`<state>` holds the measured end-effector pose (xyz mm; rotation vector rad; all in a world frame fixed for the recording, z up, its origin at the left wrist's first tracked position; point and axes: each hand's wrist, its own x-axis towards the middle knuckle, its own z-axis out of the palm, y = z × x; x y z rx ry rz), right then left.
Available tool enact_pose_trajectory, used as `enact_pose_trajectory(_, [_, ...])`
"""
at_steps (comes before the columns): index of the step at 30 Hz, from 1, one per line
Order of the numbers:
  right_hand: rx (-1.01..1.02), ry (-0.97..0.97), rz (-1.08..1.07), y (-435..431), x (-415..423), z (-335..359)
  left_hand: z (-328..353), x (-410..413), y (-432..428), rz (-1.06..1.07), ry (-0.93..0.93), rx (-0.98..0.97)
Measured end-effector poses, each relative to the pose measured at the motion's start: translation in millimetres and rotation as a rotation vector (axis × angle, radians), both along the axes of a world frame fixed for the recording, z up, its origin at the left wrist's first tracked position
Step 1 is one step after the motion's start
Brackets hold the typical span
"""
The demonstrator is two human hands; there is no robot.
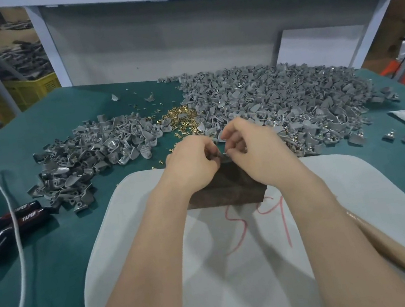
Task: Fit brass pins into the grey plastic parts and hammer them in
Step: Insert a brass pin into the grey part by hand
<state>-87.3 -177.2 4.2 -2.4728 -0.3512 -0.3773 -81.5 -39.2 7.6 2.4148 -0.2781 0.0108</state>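
Head view: left hand (191, 158) and right hand (256, 146) meet fingertip to fingertip, both curled and pinching one small grey plastic part (223, 154) above the far edge of a dark wooden block (225, 189). Loose brass pins (180, 116) lie just beyond the hands, between two heaps of grey parts (280, 98).
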Motion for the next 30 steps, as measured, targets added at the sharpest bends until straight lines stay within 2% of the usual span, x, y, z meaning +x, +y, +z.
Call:
enact_pose_trajectory(5, [-0.052, 0.005, -0.017, 5, -3, 2, -1, 0, -1, 0.011, -0.002, -0.002])
enact_pose_trajectory(14, [0.068, 0.043, -0.068, 8, 0, -3, -2, 2, 0, 0.006, -0.03, 0.012])
enact_pose_trajectory(23, [0.059, 0.093, -0.137, 5, 3, -6, -1, 1, 0, -0.006, -0.024, 0.004])
enact_pose_trajectory(27, [0.192, 0.098, -0.122, 5, 5, -6, -3, 3, 0, -0.015, -0.036, 0.014])
enact_pose_trajectory(30, [0.322, 0.024, -0.224, -2, 7, -6, -3, 5, 3, 0.002, -0.057, -0.008])
